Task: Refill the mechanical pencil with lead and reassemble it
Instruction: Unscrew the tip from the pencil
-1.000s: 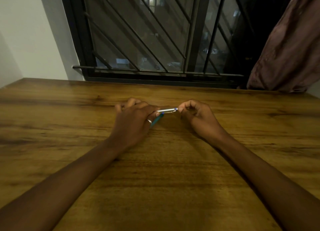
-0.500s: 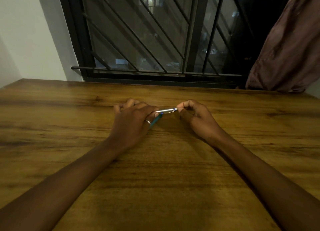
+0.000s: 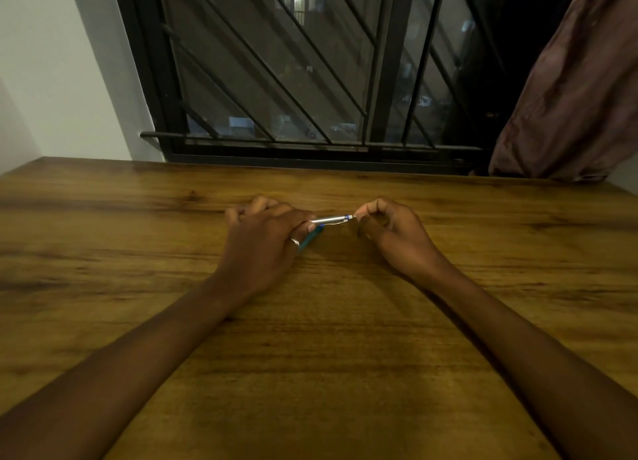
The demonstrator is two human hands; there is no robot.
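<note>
A silver mechanical pencil (image 3: 329, 220) with a metal clip lies nearly level just above the wooden table (image 3: 310, 356), its blue-ringed end pointing right. My left hand (image 3: 266, 242), a ring on one finger, grips the pencil's left part; most of that part is hidden in my fist. A blue-green piece (image 3: 309, 240) sticks out under the same hand. My right hand (image 3: 393, 235) pinches thumb and forefinger at the pencil's right end tip; whatever sits between those fingertips is too small to make out.
A barred window (image 3: 293, 79) stands right behind the table's far edge. A brownish curtain (image 3: 573, 97) hangs at the back right. A white wall (image 3: 51, 62) is at the left.
Hands and pencil keep the same pose. The view has shifted slightly; nothing was let go or taken.
</note>
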